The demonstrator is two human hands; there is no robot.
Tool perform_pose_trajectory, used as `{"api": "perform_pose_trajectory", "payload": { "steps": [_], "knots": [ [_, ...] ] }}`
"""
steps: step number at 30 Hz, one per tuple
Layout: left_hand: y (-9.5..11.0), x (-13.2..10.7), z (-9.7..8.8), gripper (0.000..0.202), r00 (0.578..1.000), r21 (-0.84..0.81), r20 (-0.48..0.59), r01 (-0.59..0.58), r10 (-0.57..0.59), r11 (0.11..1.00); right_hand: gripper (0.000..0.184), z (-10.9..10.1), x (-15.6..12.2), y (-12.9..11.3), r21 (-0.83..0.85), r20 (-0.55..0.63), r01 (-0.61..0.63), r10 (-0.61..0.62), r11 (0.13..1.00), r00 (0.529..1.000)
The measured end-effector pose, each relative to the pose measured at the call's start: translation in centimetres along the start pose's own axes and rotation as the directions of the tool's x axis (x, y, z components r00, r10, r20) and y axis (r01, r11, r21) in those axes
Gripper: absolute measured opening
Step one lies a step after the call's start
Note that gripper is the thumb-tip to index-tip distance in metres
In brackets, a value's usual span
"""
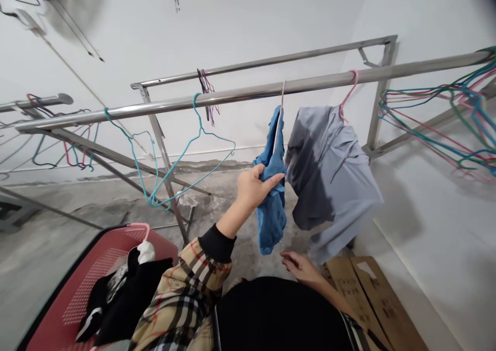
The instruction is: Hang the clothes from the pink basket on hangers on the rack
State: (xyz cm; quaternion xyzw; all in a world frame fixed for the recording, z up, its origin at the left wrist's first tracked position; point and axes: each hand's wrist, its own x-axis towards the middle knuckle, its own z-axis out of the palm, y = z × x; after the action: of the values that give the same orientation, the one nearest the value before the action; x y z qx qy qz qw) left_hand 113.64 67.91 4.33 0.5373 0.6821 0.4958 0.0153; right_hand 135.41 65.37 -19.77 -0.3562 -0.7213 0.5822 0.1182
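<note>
A blue garment [272,214] hangs from a light-coloured hanger [279,116] on the steel rail. My left hand [251,187] is closed on the fabric around mid-height, thumb to the right and fingers partly behind the cloth. Lower down, just below the garment's hem, my right hand [302,269] is empty, its fingers loosely bent and apart from the cloth. To the right of the blue garment, a grey garment [333,170] hangs on a pink hanger [351,95].
Teal hangers [197,131] hang on the rail [240,94] to the left, and a cluster of coloured hangers [445,124] is at the right. A pink basket [104,253] with dark clothes stands at lower left. Cardboard [372,299] lies at lower right by the wall.
</note>
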Motion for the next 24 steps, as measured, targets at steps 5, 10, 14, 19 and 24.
{"api": "perform_pose_trajectory", "payload": {
  "steps": [5,10,14,19,24],
  "knots": [
    [-1.0,-2.6,-0.2,0.045,0.816,0.427,-0.128,-0.468,0.564,0.774,0.051,-0.3,0.7,-0.3,-0.004,0.038,0.046,-0.046,0.999,0.998],
    [-3.3,-4.5,-0.9,0.037,0.763,0.46,-0.098,-0.535,0.639,0.709,0.055,-0.2,1.1,-0.8,-0.018,0.074,0.093,-0.091,0.995,0.993],
    [-3.8,-5.0,-1.6,0.034,0.818,0.364,-0.097,-0.501,0.567,0.785,0.054,0.5,0.9,-1.2,-0.016,0.088,0.084,-0.082,0.996,0.993],
    [-2.8,-4.8,-1.8,0.027,0.923,0.02,-0.277,-0.271,0.266,0.962,0.054,0.5,0.9,-3.0,-0.041,0.094,0.097,-0.093,0.994,0.991],
    [-2.0,-4.3,-2.2,0.031,0.99,-0.222,-0.136,-0.054,0.024,0.974,0.051,-3.3,1.7,-9.4,0.046,-0.057,0.214,-0.211,0.976,0.976]
  ]
}}
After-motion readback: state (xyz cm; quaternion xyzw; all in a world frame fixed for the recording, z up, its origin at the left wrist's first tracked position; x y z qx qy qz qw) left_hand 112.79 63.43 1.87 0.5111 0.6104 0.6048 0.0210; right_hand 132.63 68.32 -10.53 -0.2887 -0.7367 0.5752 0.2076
